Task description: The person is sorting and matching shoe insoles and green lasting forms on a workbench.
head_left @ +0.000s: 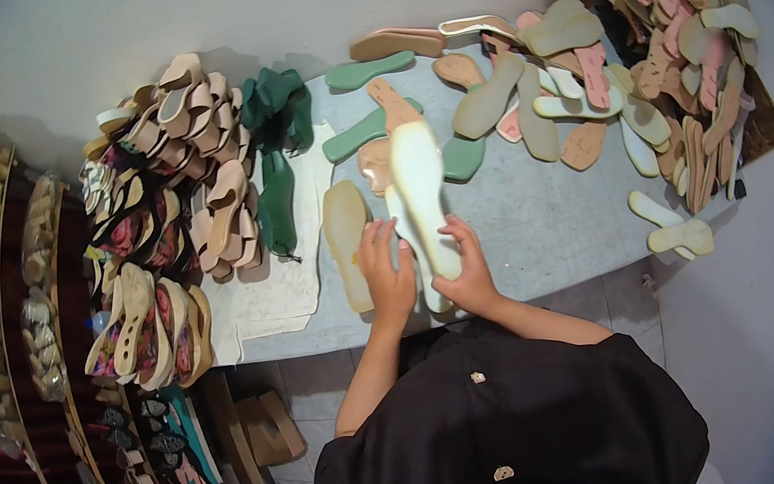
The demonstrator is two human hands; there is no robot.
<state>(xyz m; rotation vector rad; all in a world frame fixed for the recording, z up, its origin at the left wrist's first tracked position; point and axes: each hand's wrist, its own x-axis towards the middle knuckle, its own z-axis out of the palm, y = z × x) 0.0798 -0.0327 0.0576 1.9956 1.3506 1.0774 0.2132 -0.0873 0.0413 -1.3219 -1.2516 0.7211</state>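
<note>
So the right hand is clamped on a cream sole pointing to 12 o'clock between both hands; can't tell if the left, right beside it, is gripping anything. There's a beige sole at 10, green shoes further out, and a big sole pile at 2.

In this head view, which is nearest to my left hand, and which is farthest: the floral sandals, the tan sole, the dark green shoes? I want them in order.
From your left hand:
1. Tan sole: just to its left, on the table.
2. Dark green shoes: farther left, toward the wall.
3. Floral sandals: farthest left.
</note>
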